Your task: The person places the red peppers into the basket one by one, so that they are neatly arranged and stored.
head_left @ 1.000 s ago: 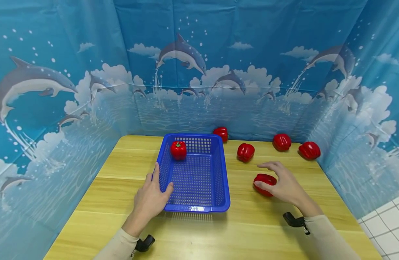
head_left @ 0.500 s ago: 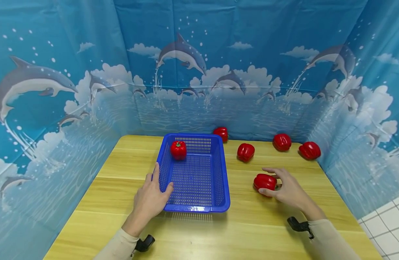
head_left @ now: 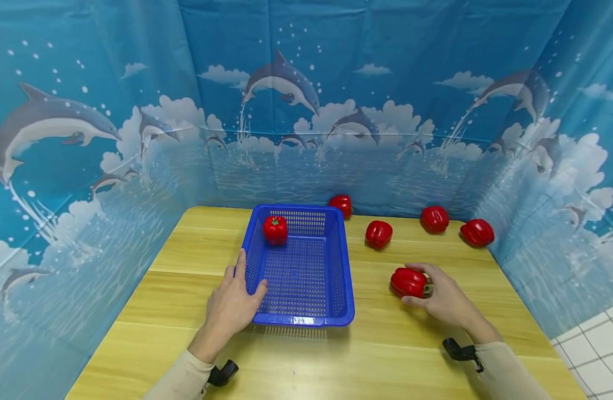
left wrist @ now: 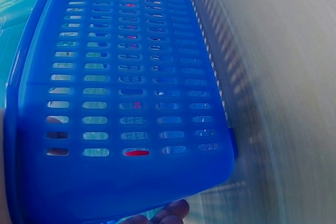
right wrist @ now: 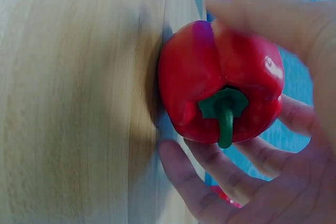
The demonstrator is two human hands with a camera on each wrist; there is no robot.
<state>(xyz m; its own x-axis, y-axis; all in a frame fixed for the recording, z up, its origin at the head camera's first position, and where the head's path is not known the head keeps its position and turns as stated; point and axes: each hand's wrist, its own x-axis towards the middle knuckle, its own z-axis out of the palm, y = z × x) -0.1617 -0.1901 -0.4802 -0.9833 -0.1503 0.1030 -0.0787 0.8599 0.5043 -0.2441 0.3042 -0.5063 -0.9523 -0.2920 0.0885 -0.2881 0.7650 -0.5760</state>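
Observation:
My left hand [head_left: 234, 303] holds the near left corner of a blue plastic basket [head_left: 304, 321], thumb over the inside and fingers along the outside. In the left wrist view the slotted basket wall [left wrist: 126, 177] fills much of the frame, with a few fingertips below it. A red bell pepper [head_left: 275, 230] stands inside the basket's far left corner, stem up. To the right, my right hand [head_left: 443, 297] grips another red bell pepper [right wrist: 220, 77] low over the table, thumb on one side and fingers on the other. Its green stem points toward the palm.
Several more red bell peppers lie toward the back: one behind the basket's far right corner [head_left: 340, 205], one right of the basket [head_left: 378, 234], and two at the back right [head_left: 477, 232]. A dolphin-print curtain [head_left: 306, 155] borders the wooden table [head_left: 306, 366].
My right hand has drawn back slightly toward the stem end and closed its thumb and fingers round the bell pepper. The left hand and basket have stayed put.

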